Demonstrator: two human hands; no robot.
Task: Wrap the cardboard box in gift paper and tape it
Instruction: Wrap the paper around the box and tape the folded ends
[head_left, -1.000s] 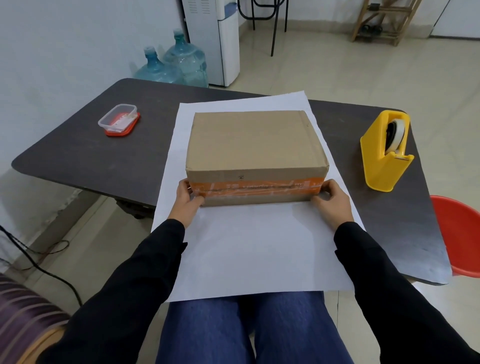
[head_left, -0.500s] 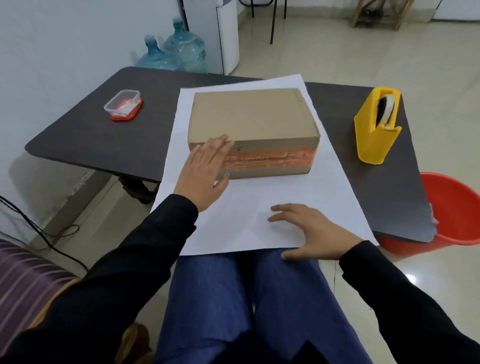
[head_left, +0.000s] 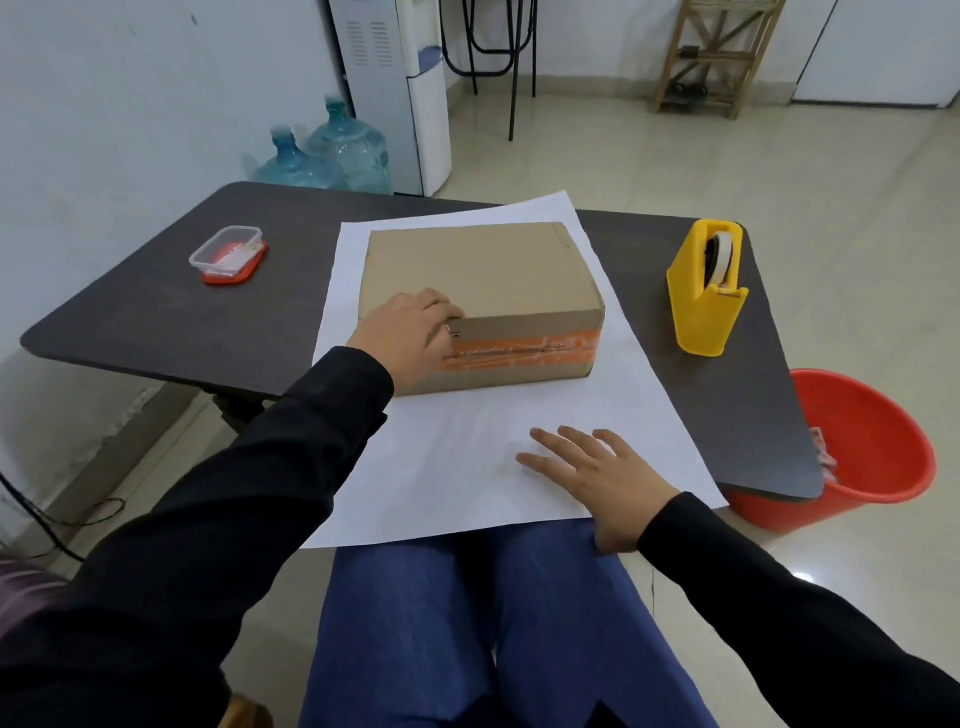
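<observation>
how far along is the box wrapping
Done: the cardboard box sits on the flat white paper. In hand: the left hand holds the box's near edge, the right hand lies flat on the paper. To do: every fold, and taping from the yellow dispenser.

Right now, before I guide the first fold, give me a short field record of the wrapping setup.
cardboard box: on the gift paper, unwrapped
gift paper: flat under box, near edge overhanging table
left hand: curled over box's near left corner
right hand: flat on paper, palm down
tape dispenser: upright on table, right of paper
</observation>
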